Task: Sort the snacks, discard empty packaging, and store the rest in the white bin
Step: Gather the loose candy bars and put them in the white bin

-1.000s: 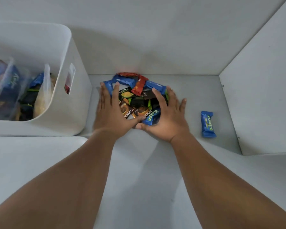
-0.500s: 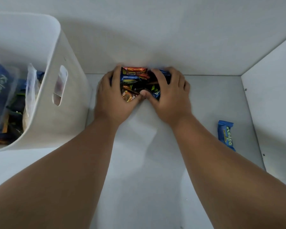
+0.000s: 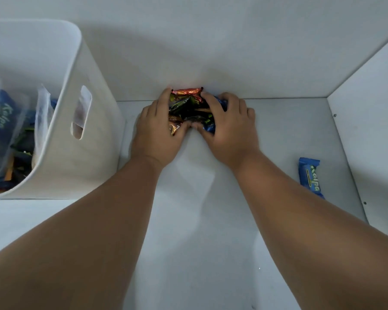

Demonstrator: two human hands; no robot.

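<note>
White bin (image 3: 61, 121) stands at the left edge of the table (image 3: 199, 220), close to the back wall; slot handle in its right side wall faces the hands. Inside the bin: clear plastic bags (image 3: 43, 113) and blue, dark and orange snack packs (image 3: 0, 121), one blue pack printed "Kalpa". Left hand (image 3: 159, 133) lies at the back edge of the table, just right of the bin, fingers curled around the left side of a pile of small snacks (image 3: 188, 106). Pile is pressed against the back wall; orange-red wrapper on top, green, black and brown wrappers under it, blue wrapper at the right. Right hand (image 3: 229, 130) cups the right side of the pile, fingers bent over the wrappers. Thumbs of both hands meet at the near side of the pile; both hands grip it together. One blue snack bar (image 3: 310, 177) lies alone near the right edge of the table, well apart from the pile, touching neither hand.
</note>
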